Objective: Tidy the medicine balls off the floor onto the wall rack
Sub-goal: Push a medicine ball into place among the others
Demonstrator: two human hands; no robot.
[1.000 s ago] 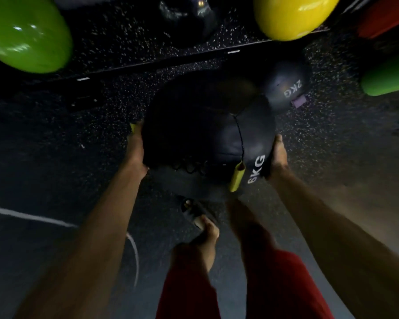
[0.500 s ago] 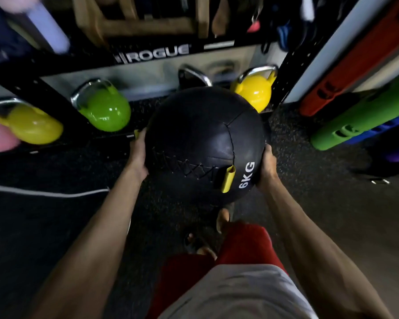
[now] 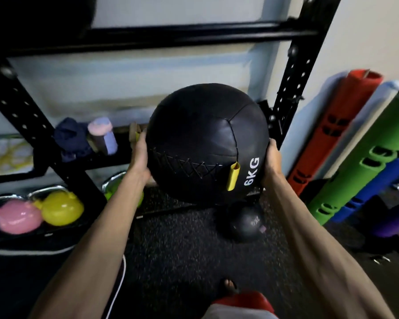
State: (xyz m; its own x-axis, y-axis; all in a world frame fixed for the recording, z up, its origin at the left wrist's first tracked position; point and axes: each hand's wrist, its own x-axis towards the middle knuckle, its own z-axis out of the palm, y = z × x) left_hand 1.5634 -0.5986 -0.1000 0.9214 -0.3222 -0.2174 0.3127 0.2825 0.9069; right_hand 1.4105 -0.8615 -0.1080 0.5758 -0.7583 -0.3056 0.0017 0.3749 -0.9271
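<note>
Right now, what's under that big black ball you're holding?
Below the 6KG ball, a smaller dark ball sits on the speckled floor. The 6KG ball covers part of the rack behind it, so anything there is hidden.

Pale wall [image 3: 366, 31], dark speckled floor [image 3: 182, 249]

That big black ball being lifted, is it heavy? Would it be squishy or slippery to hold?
Probably heavy: the medicine ball is printed 6KG, and the left hand and right hand both hold it. The stitched panels suggest a padded, slightly yielding shell. Being round, it would probably roll if set down loose.
</note>
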